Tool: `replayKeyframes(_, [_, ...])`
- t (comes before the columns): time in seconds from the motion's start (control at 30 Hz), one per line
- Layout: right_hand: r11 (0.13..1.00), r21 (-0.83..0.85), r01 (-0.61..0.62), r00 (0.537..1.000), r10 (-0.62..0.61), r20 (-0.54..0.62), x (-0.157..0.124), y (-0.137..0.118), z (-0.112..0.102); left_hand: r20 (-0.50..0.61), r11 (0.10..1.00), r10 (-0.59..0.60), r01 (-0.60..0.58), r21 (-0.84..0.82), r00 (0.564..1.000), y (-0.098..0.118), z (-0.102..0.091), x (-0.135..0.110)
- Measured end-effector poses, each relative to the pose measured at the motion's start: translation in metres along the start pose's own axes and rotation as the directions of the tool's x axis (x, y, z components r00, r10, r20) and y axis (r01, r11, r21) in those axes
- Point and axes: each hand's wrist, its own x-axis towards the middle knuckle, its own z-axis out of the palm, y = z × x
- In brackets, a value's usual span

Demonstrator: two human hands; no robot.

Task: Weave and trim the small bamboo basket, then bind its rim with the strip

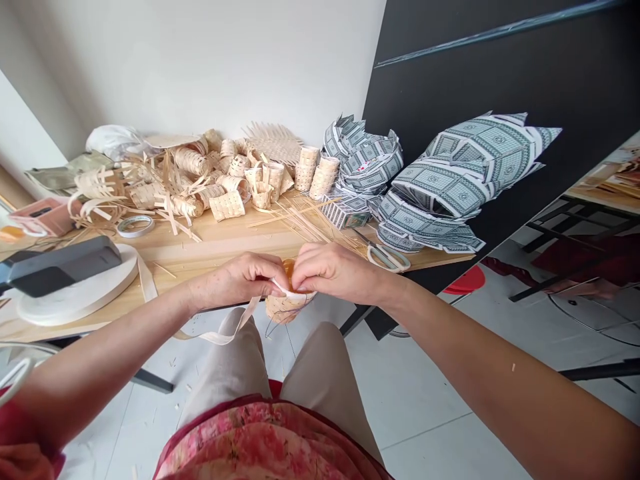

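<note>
A small woven wood-strip basket (284, 309) is held at the table's front edge, above my knees. My left hand (251, 275) is closed, its thumb and fingers pinching a white ribbon (223, 339) against the basket's rim. On the other side, my right hand (330, 270) is closed with its fingertips at the same rim; whether they also pinch a needle is hidden. Dark thread (271, 329) dangles below the basket. Between the hands shows part of an orange round object (289, 267), its kind unclear. From the rim the ribbon sags leftward and rises to a large white roll (75, 293).
Woven baskets (227, 205) and loose strips crowd the table's back. Scissors (385, 257) lie at the right, near folded patterned-paper pieces (445, 180). A dark grey device (65, 265) rests on the roll, with a tape roll (135, 227) behind. A pink box (45, 217) stands far left.
</note>
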Motion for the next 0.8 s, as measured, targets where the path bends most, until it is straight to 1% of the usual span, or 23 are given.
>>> replayKeyframes(0.07, [1.000,0.002,0.027,0.999,-0.027,-0.026,0.002,0.000,0.002,-0.012,0.999,-0.027,0.027,0.016,1.000,0.000,0.000,-0.001])
replayKeyframes(0.13, [1.000,-0.007,0.025,0.999,-0.025,-0.025,0.004,0.000,0.002,-0.009,0.999,-0.038,0.039,0.033,0.999,0.001,-0.001,-0.001])
replayKeyframes(0.23, [0.996,-0.083,0.035,0.999,-0.034,0.011,0.006,0.003,-0.002,-0.012,0.999,-0.019,0.019,0.051,1.000,0.004,-0.002,-0.001])
replayKeyframes(0.37, [0.980,-0.171,0.101,0.994,-0.093,0.050,0.010,0.007,-0.007,-0.020,0.996,0.007,-0.005,0.086,1.000,0.010,-0.004,0.000])
replayKeyframes(0.43, [0.972,-0.195,0.129,0.991,-0.118,0.067,0.012,0.008,-0.007,-0.022,0.993,0.022,-0.019,0.119,1.000,0.009,-0.006,0.001])
replayKeyframes(0.5, [0.962,-0.244,0.126,0.991,-0.110,0.079,0.015,0.008,-0.007,-0.034,0.985,0.042,-0.036,0.167,0.999,0.006,-0.008,0.003])
replayKeyframes(0.6, [0.908,-0.413,0.073,0.995,-0.040,0.087,0.018,0.003,-0.014,-0.054,0.964,0.102,-0.085,0.252,0.993,0.001,-0.012,0.008])
replayKeyframes(0.67, [0.841,-0.542,0.000,0.999,0.030,0.045,0.019,-0.003,-0.021,-0.076,0.938,0.157,-0.124,0.325,0.985,0.002,-0.015,0.010])
replayKeyframes(0.73, [0.786,-0.607,-0.116,0.993,0.109,-0.049,0.018,-0.011,-0.027,-0.093,0.900,0.214,-0.159,0.406,0.973,0.004,-0.017,0.012])
replayKeyframes(0.8, [0.783,-0.571,-0.246,0.969,0.179,-0.172,0.014,-0.018,-0.030,-0.097,0.863,0.241,-0.167,0.477,0.966,0.006,-0.018,0.012])
